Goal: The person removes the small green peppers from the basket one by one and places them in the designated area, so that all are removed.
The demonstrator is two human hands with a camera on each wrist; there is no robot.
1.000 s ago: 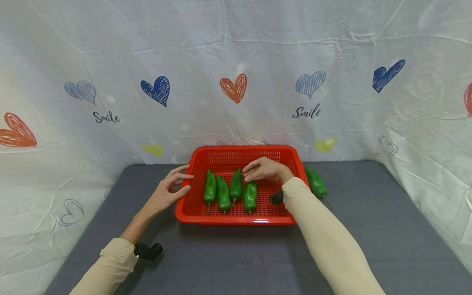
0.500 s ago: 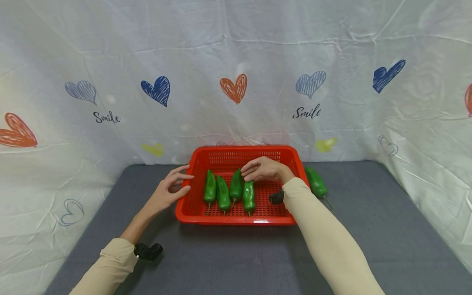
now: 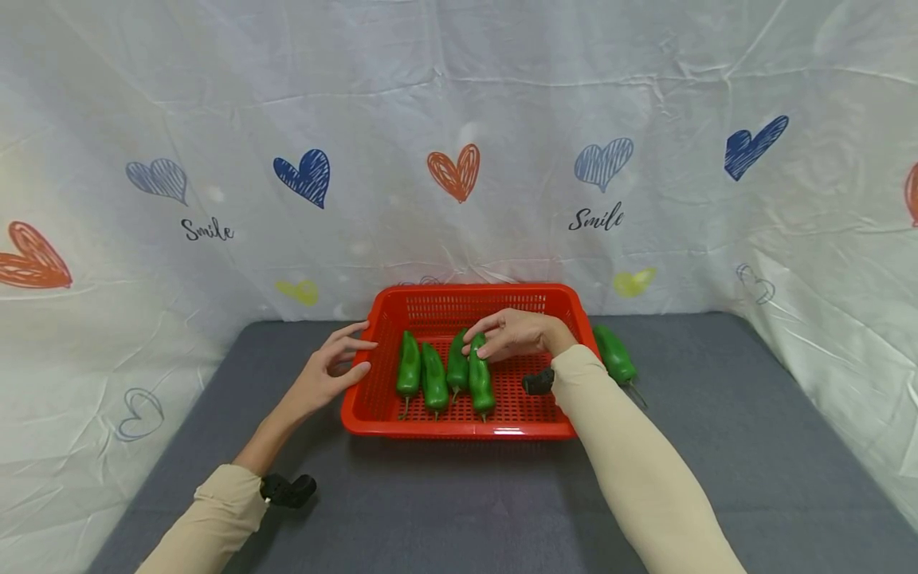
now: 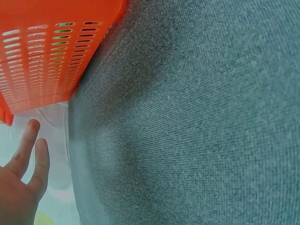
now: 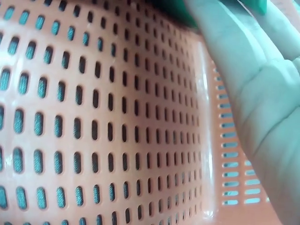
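Observation:
A red plastic basket point(image 3: 430, 428) holds several long green peppers lying side by side, stems toward the near side. My right hand point(image 3: 519, 332) reaches over the basket and pinches the upper end of the rightmost pepper point(image 3: 481, 387) between thumb and fingers. In the right wrist view, the right hand point(image 5: 262, 89) covers much of a green pepper point(image 5: 180, 10) at the top edge. My left hand point(image 3: 326, 375) has its fingers spread at the basket's left rim. The left wrist view has the left hand point(image 4: 21, 187) below the basket's slotted side point(image 4: 51, 61).
Another green pepper point(image 3: 613, 355) lies on the dark grey cloth point(image 3: 459, 510) just outside the basket's right side. A white curtain point(image 3: 523, 119) printed with hearts hangs right behind the basket and along both sides of the table.
My right hand has shifted slightly left and nearer, its fingers now round the top of the rightmost pepper. That pepper has moved left against its neighbour. The left hand stays put.

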